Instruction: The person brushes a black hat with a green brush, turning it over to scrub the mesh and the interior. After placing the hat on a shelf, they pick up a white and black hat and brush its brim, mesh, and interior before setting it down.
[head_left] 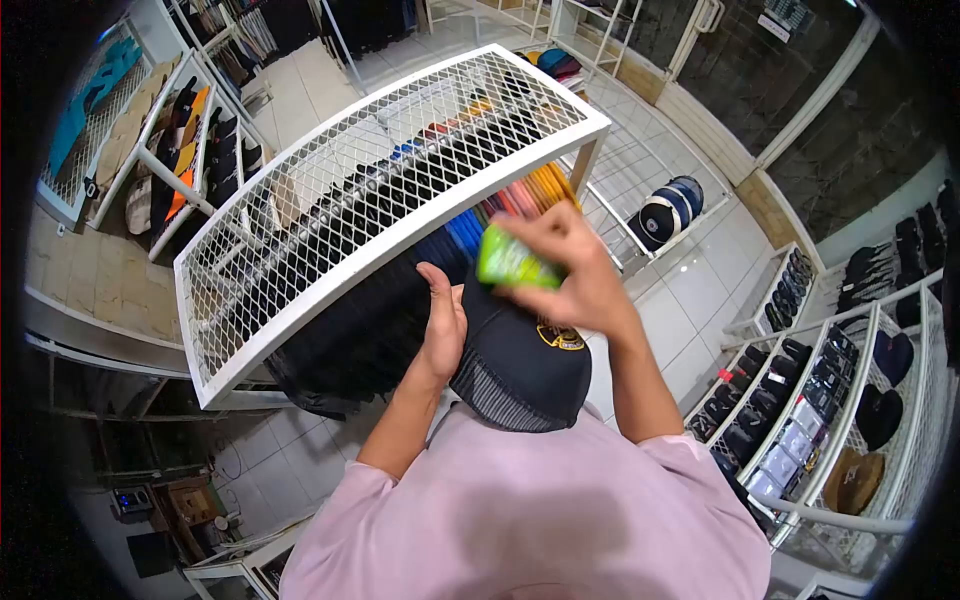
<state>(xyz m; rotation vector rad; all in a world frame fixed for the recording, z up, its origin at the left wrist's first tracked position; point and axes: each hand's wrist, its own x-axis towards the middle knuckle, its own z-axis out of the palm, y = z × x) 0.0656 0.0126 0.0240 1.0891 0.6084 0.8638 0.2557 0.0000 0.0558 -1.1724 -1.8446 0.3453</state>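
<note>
A black cap (520, 365) with a gold emblem and a striped mesh-like panel is in front of my chest. My left hand (445, 330) holds it from its left side, thumb pointing up and the other fingers mostly hidden by the cap. Over the cap's far side, my right hand (575, 265) grips a bright green hand-sized object (512, 258) between thumb and fingers. Motion blurs the green object, so I cannot make out its exact kind or whether it touches the cap.
Just ahead stands a white mesh-topped rack (390, 210) with dark and coloured garments hanging beneath. Caps (665, 212) sit on a low white frame at right. Shelves of small packaged goods (790, 420) are at lower right, and a display of caps (185, 150) stands at left.
</note>
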